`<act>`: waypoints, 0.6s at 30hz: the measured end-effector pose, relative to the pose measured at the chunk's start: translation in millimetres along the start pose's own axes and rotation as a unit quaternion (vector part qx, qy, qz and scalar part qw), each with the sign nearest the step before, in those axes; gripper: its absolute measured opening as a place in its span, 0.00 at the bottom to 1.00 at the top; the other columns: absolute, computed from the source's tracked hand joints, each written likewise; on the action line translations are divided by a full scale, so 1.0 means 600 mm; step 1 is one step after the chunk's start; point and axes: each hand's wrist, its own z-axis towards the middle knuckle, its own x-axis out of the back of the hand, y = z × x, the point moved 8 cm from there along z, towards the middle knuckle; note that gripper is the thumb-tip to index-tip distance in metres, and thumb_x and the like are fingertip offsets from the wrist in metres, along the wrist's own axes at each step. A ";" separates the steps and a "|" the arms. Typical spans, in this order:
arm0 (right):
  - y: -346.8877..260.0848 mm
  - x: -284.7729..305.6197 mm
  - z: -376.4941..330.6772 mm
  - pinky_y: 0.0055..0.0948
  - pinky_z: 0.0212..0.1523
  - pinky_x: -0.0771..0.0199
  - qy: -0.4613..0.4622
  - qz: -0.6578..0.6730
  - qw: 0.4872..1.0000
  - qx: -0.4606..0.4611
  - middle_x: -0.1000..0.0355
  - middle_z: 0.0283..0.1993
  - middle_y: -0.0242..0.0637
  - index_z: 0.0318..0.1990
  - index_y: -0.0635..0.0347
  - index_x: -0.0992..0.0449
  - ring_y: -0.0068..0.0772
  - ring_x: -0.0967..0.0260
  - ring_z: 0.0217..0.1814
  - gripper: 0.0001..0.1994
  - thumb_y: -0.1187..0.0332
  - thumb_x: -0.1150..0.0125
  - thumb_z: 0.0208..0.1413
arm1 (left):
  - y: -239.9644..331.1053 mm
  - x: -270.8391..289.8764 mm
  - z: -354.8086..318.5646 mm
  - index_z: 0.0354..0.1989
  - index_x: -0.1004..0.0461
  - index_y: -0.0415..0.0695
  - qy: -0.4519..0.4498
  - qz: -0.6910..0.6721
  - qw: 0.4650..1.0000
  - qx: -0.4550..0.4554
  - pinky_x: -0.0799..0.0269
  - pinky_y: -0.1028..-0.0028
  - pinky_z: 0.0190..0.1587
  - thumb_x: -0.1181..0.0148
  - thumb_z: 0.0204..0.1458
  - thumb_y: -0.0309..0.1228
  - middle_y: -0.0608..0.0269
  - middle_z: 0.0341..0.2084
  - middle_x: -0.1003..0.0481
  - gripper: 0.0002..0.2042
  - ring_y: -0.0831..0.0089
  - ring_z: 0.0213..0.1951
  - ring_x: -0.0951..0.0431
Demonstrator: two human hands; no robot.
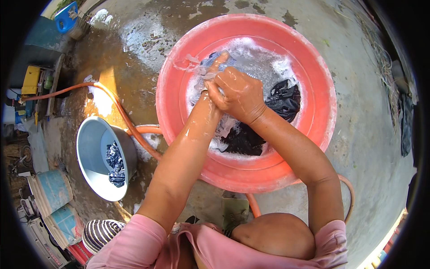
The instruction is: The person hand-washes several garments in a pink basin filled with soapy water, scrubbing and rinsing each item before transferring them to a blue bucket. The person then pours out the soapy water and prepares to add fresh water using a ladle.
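Note:
A big red plastic basin (313, 71) holds soapy water and dark wet clothes (280, 101). Both my hands are over its middle. My left hand (215, 67) grips a blue-and-white patterned cloth (210, 59) at the foam's edge. My right hand (239, 94) is clenched over the same cloth, pressed against my left wrist. More black fabric (242, 141) lies in the water under my right forearm.
A pale blue bowl (89, 157) with a wrung patterned cloth (115, 163) stands on the wet concrete at the left. An orange hose (116, 105) runs past it and under the red basin. Buckets (51, 190) and a blue container (66, 18) sit along the left edge.

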 end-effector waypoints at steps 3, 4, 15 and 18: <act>0.097 -0.009 0.030 0.38 0.21 0.31 0.007 -0.051 0.994 -0.093 0.29 0.23 0.36 0.23 0.53 0.27 0.41 0.28 0.24 0.10 0.60 0.41 0.51 | 0.007 0.021 0.004 0.39 0.26 0.44 0.166 -0.023 0.983 -0.076 0.25 0.62 0.42 0.40 0.52 0.38 0.61 0.31 0.23 0.12 0.66 0.34 0.24; 0.148 -0.002 0.034 0.40 0.22 0.29 -0.023 -0.096 0.985 -0.145 0.27 0.23 0.39 0.23 0.54 0.26 0.44 0.27 0.25 0.12 0.58 0.43 0.52 | -0.013 -0.008 0.010 0.39 0.26 0.44 0.067 -0.023 0.997 -0.031 0.24 0.64 0.42 0.41 0.52 0.36 0.61 0.33 0.23 0.10 0.67 0.34 0.22; 0.308 -0.086 -0.126 0.43 0.57 0.35 -0.331 -0.103 0.905 -0.245 0.37 0.59 0.48 0.59 0.51 0.33 0.53 0.35 0.57 0.30 0.52 0.37 0.49 | 0.043 0.151 0.059 0.50 0.32 0.34 0.312 0.336 0.880 -0.125 0.27 0.62 0.43 0.36 0.48 0.36 0.52 0.46 0.28 0.24 0.58 0.44 0.25; 0.288 -0.143 -0.182 0.45 0.56 0.34 -0.484 -0.075 0.832 -0.260 0.40 0.63 0.49 0.58 0.52 0.33 0.50 0.35 0.58 0.25 0.58 0.41 0.51 | 0.025 0.144 0.050 0.50 0.33 0.31 0.315 0.384 0.863 -0.093 0.29 0.61 0.43 0.36 0.48 0.36 0.49 0.47 0.29 0.26 0.58 0.42 0.25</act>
